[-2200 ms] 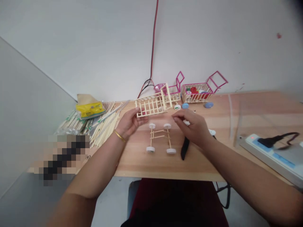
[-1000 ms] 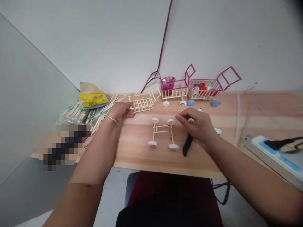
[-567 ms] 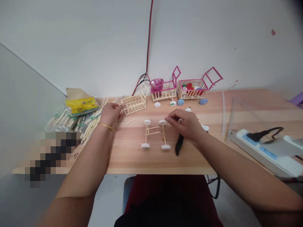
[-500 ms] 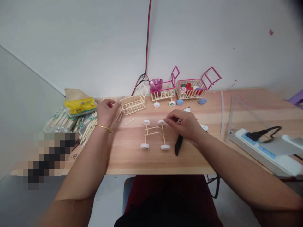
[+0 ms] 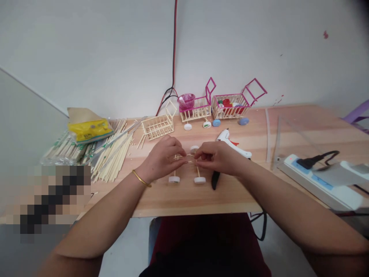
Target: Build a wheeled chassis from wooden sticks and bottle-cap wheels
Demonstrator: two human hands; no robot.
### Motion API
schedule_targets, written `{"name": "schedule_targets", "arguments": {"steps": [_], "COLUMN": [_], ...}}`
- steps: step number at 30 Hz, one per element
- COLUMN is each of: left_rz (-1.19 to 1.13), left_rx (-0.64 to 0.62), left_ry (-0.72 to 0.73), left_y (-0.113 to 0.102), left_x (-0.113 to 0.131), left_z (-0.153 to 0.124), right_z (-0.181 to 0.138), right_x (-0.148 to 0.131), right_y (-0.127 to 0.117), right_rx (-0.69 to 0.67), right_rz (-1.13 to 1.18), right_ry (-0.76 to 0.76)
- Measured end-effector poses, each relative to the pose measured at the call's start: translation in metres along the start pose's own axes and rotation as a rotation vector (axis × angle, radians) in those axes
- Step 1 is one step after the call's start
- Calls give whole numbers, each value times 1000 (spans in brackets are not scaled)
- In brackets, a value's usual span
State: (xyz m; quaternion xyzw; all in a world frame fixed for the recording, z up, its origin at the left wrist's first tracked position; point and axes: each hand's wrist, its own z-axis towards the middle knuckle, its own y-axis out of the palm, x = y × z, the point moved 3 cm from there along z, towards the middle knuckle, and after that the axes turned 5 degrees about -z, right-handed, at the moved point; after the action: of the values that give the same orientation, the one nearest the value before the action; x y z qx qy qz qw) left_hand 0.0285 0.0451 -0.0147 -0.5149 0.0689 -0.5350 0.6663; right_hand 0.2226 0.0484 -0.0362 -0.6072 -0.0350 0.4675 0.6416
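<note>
A small chassis of thin wooden sticks [image 5: 198, 172] with white disc wheels [image 5: 174, 179] stands on the table. My left hand [image 5: 163, 158] comes over its left side, thumb and fingers pinching at the crossing sticks in the middle. From the other side my right hand [image 5: 217, 157] pinches the same middle part, its fingers curled close to the left fingertips. The far left wheel is hidden behind my left hand. Just right of the chassis lies a white hot glue gun [image 5: 224, 135], its black end partly under my right forearm.
Behind stand a plain stick basket [image 5: 158, 127] and two pink-trimmed stick carts [image 5: 198, 111] [image 5: 230, 105]. Loose sticks [image 5: 115, 157] and a yellow packet [image 5: 90, 129] lie left. A power strip [image 5: 323, 184] with a black plug sits right, near a clear plastic sheet.
My left hand has come from beside the plain basket down and right to the chassis. My right hand has moved slightly lower, from the far right wheel to the middle sticks.
</note>
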Motion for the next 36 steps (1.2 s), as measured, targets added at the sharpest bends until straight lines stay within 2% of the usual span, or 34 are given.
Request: {"name": "schedule_targets", "arguments": {"steps": [8,20,36], "left_rz": [58,101,146], "left_rx": [-50,-64,-50], "left_ry": [53,60,103], "left_y": [10,18,20], "left_x": [3,7,11], "left_z": [0,0,0], "right_z": [1,2,4], "right_x": [-4,-10,-14], "right_y": [4,7,9], "right_rx": [-43,-31,-95], "right_rz": [-122,-121,-128], "right_ry": [-52,-53,-26]}}
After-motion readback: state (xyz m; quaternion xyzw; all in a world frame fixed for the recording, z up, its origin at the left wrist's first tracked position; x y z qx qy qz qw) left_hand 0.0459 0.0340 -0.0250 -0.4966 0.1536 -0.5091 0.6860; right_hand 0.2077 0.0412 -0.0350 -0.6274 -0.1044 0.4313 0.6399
